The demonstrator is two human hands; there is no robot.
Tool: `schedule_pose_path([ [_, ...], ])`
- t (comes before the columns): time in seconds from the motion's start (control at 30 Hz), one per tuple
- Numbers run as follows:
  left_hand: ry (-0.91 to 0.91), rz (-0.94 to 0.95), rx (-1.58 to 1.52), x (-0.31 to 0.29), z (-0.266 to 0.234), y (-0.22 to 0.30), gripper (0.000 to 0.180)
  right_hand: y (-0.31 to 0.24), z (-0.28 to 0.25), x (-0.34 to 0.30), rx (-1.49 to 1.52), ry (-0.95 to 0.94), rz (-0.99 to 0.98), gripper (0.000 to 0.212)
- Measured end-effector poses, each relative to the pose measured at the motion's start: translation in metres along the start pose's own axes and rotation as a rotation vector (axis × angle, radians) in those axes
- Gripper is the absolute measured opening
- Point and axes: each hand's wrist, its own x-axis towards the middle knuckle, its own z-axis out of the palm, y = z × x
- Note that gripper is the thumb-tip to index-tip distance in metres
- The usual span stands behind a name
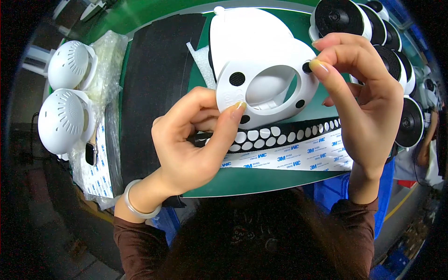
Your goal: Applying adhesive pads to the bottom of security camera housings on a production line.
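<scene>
My left hand (191, 140) is closed on the lower left rim of a white plastic housing (226, 95) with a large oval opening, thumb on the near face. Black round pads (237, 79) sit around the opening; my left thumb partly hides the lowest one. At the upper right corner, my right hand (361, 88) has its thumb against another small black pad (306, 66), fingers curled above and behind the rim. Below the housing lies a black strip with rows of white-backed round pads (291, 137), beside a printed white backing sheet (298, 160).
A green mat (224, 179) covers the table, with wide black sheeting (151, 93) on its left. Two white rounded devices (63, 121) stand at the left by clear plastic wrap (112, 51). Several white-and-black round units (336, 17) crowd the right. A blue bin (329, 186) is below the table edge.
</scene>
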Motion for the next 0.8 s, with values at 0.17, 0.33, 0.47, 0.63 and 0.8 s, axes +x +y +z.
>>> schedule_pose_path([
  [0.17,-0.012,0.017,0.031,0.001,-0.001,0.001,0.006,-0.003,0.001,-0.001,-0.019,0.01,-0.016,0.007],
  [0.33,-0.021,0.027,0.027,0.001,-0.002,-0.001,0.006,-0.001,0.002,-0.001,-0.035,0.021,-0.05,0.009],
  [0.47,-0.015,0.016,-0.004,0.002,-0.001,0.0,0.007,0.024,-0.008,0.013,0.428,-0.066,0.032,0.015],
  [0.63,-0.012,-0.009,-0.012,0.001,-0.001,0.001,0.008,0.023,-0.003,0.016,0.551,-0.211,0.163,0.022],
  [0.8,-0.034,-0.027,-0.038,0.0,-0.005,-0.002,0.007,0.023,-0.008,0.019,0.264,-0.328,0.005,0.017],
])
